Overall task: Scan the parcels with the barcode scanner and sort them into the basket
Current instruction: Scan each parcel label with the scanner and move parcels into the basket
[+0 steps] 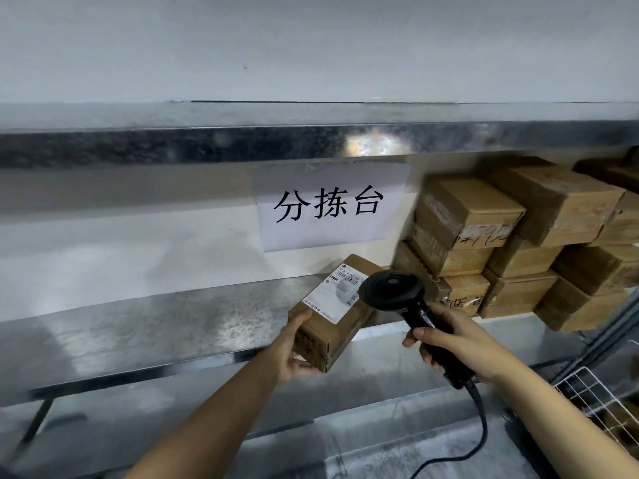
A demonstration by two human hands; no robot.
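The parcel (328,326), a small brown carton, is held at the bench's front edge, about midway along the visible stretch. Its near end hangs out past that edge. Whether its far end rests on the metal cannot be told. A white shipping label (337,293) printed with barcodes covers its upper face.

The left hand (288,352) grasps the carton's near end, with the thumb lying along the top left edge and the fingers (306,367) curled beneath the bottom. Just right of the label is the barcode scanner (394,290), its black head over the carton's far right corner and hiding a little of the label. The right hand (460,344) is clenched round the scanner's handle, its fingers (427,331) wrapped across the front of the grip. A black cable (482,430) drops from the handle's base and curves down toward the lower edge of the view.

The bench (138,326) is a dull galvanised surface. At its right end stand the stacked parcels (511,243), brown cartons piled several high, some with handwriting on their faces. A paper sign (332,205) with three black characters is stuck to the wall behind the bench, above the held carton. Over it the metal edge of an upper shelf (173,146) runs across the whole view. Below the bench's right end shows a corner of a white wire basket (587,399), with something brown inside it that is too blurred to tell.
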